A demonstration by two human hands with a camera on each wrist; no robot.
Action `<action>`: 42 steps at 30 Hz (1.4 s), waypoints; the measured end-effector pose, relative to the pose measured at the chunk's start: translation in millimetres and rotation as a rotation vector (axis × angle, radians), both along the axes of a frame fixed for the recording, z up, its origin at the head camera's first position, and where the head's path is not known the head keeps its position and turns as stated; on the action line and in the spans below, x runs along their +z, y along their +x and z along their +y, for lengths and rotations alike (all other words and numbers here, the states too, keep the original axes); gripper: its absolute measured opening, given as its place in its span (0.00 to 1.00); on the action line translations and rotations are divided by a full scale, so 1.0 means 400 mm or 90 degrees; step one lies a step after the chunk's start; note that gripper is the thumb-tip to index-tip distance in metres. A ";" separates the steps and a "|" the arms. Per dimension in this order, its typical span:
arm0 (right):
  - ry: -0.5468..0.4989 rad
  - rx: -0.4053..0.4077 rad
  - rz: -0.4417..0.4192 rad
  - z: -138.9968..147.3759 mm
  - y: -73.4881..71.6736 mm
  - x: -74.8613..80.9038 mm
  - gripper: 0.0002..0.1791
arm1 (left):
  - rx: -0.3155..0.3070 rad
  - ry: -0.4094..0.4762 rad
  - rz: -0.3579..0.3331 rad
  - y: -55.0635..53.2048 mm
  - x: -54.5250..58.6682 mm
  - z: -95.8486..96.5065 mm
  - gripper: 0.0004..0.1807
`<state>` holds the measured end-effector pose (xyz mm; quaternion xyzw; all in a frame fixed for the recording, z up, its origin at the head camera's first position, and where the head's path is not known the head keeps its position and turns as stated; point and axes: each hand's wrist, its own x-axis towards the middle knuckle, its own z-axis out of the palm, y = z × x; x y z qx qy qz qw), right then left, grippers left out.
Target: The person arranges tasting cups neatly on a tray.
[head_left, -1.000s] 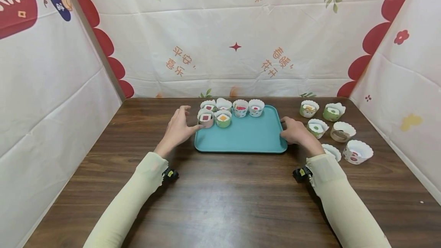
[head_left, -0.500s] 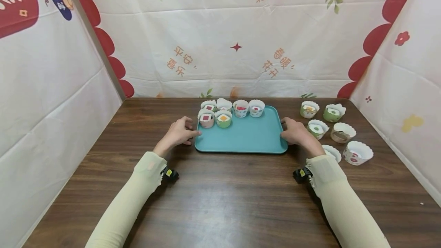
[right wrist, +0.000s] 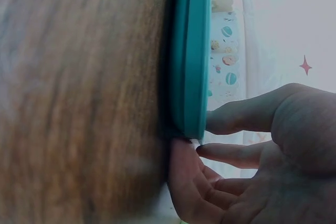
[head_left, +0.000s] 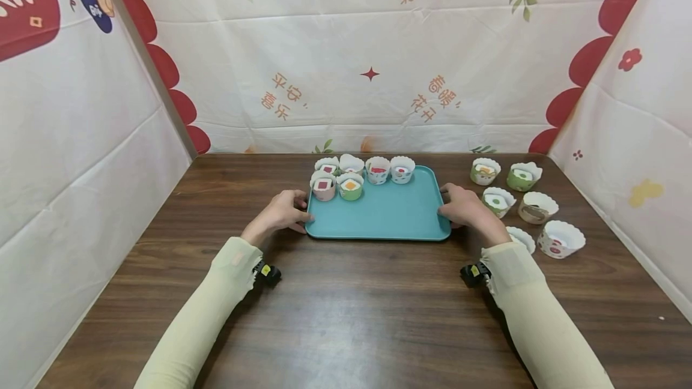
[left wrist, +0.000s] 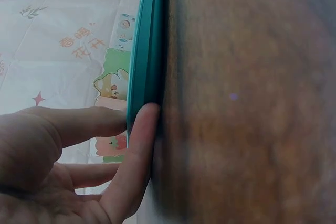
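A teal rectangular tray [head_left: 389, 215] lies flat on the brown table. My left hand [head_left: 278, 212] grips its left edge, thumb over the rim and a finger against the outer side, as the left wrist view of the tray edge [left wrist: 149, 40] shows. My right hand [head_left: 464, 206] holds the right edge, its thumb on the rim and fingertips low at the side of the tray [right wrist: 191, 51]. Several scalloped paper baking cups stand at the tray's back left, among them a pink cup [head_left: 323, 187] and a green cup [head_left: 350, 187]. Small coloured pieces on white sit inside them.
Right of the tray stand several more paper cups, including a green cup [head_left: 523, 176] and a white cup [head_left: 561, 240]. One cup [head_left: 520, 239] is partly hidden by my right forearm. White printed cloth [head_left: 346, 107] borders the table [head_left: 346, 317] at the back and sides.
My left hand has moved from beside the pink cup down and forward along the tray's left edge, its fingers closing on the rim. The right hand and the tray look still.
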<state>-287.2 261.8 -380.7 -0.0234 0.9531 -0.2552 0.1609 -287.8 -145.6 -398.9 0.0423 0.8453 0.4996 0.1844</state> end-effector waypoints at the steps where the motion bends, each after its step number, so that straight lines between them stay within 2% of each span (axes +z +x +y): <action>1: -0.004 0.001 -0.002 0.000 0.002 0.003 0.36 | -0.006 -0.002 0.000 0.000 0.001 0.001 0.35; 5: -0.017 0.003 -0.002 0.001 0.009 0.017 0.36 | -0.022 0.001 -0.007 0.003 0.008 0.005 0.37; 10: -0.020 0.000 0.006 0.003 0.014 0.028 0.36 | -0.024 0.019 -0.031 0.005 0.011 0.005 0.39; 17: -0.004 0.008 0.042 0.012 0.023 0.046 0.33 | -0.035 0.030 -0.037 0.008 0.013 0.003 0.40; 23: -0.002 0.016 0.111 0.027 0.029 0.065 0.32 | -0.040 0.033 -0.036 0.009 0.008 0.001 0.39; 31: 0.009 0.006 0.208 0.040 0.047 0.118 0.29 | -0.041 0.015 -0.031 0.009 0.009 -0.001 0.38; 37: 0.001 0.001 0.254 0.064 0.048 0.136 0.27 | -0.036 0.018 -0.037 0.011 0.008 0.000 0.39; 42: -0.029 -0.011 0.269 0.091 0.052 0.144 0.26 | -0.039 0.023 -0.026 0.008 0.005 -0.001 0.39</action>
